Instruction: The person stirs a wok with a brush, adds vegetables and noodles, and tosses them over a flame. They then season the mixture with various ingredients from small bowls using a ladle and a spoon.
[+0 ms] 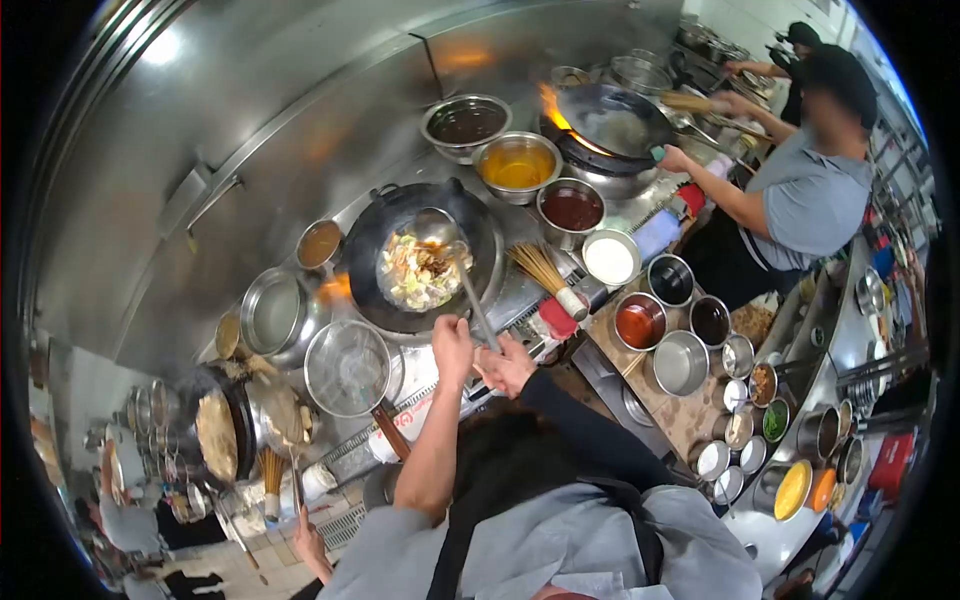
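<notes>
My right hand (508, 367) is closed around the end of a long-handled metal ladle (476, 305). The ladle's bowl reaches over the far part of a dark wok (352, 258). Inside the wok lies a pile of chopped, pale and brown food (418, 272), with dark sauce on part of it. My left hand (452, 348) is a fist at the wok's near edge, just left of the ladle handle. What its fingers close on, if anything, is hidden. A round mesh strainer (347, 368) with a wooden handle rests left of my left forearm.
Metal bowls of dark sauce (466, 122) and yellow liquid (517, 165) stand behind the wok. A bamboo brush (545, 275) lies to the right, near several seasoning pots (681, 362). A co-worker (810, 190) handles a flaming wok (612, 125); another person's hand (311, 545) is at lower left.
</notes>
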`<state>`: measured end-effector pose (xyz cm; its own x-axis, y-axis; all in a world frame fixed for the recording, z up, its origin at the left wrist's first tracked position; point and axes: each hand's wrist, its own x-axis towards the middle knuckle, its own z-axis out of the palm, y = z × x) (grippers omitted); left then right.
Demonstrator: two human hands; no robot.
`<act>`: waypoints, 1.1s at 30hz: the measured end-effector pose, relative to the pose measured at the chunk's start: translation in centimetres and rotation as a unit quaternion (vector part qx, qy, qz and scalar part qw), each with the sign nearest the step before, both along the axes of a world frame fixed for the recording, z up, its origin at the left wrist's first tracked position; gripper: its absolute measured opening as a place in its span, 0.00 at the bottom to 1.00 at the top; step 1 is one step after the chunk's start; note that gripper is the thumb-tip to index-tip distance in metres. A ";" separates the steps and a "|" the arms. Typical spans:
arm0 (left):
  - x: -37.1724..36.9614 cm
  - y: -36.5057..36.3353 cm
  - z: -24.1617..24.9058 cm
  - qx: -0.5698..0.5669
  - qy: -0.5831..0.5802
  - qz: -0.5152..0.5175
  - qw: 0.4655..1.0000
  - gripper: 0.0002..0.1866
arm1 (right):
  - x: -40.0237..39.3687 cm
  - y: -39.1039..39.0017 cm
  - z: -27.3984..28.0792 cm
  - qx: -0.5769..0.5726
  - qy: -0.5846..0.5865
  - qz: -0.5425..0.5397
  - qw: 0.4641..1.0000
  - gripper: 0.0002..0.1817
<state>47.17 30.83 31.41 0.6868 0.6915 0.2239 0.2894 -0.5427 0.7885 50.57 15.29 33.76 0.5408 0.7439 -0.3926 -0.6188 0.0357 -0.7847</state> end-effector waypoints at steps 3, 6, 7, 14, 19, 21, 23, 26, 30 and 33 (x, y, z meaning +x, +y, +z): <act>-1.5 -2.6 6.9 -0.541 -0.043 -0.068 0.837 0.17 | -2.3 0.0 0.6 0.076 0.177 0.022 0.981 0.06; -1.7 -3.6 4.3 -0.453 -0.129 -0.151 0.869 0.16 | -3.6 -1.2 -0.9 0.078 -0.170 -0.026 0.982 0.12; -2.1 -3.7 3.2 -0.460 -0.105 -0.133 0.872 0.13 | -3.3 -1.9 -2.7 0.093 -0.369 -0.065 0.922 0.15; -6.5 -9.3 8.3 -0.479 -0.035 -0.175 0.859 0.14 | -5.8 -23.6 -10.3 -0.251 -0.430 -0.145 0.855 0.09; -9.2 -13.4 12.5 -0.582 0.091 -0.344 0.731 0.16 | -16.7 -43.7 -11.0 -0.337 -0.030 -0.609 0.717 0.07; -9.3 -16.0 13.9 -0.630 0.152 -0.361 0.671 0.16 | -20.4 -53.5 -18.3 -0.434 -0.066 -0.710 0.551 0.17; -9.2 -18.8 14.7 -0.642 0.214 -0.392 0.624 0.17 | -20.8 -59.2 -12.3 -0.266 0.108 -0.845 0.451 0.30; -8.9 -23.5 15.3 -0.660 0.297 -0.382 0.574 0.18 | -21.3 -64.7 -12.5 -0.166 0.086 -0.887 0.421 0.22; -8.6 -29.7 15.8 -0.614 0.370 -0.417 0.559 0.19 | -19.5 -66.1 -15.3 -0.262 0.005 -0.757 0.599 0.10; -9.1 -32.9 16.2 -0.548 0.407 -0.438 0.585 0.17 | -20.2 -63.6 -6.8 -0.519 -0.246 -0.631 0.522 0.10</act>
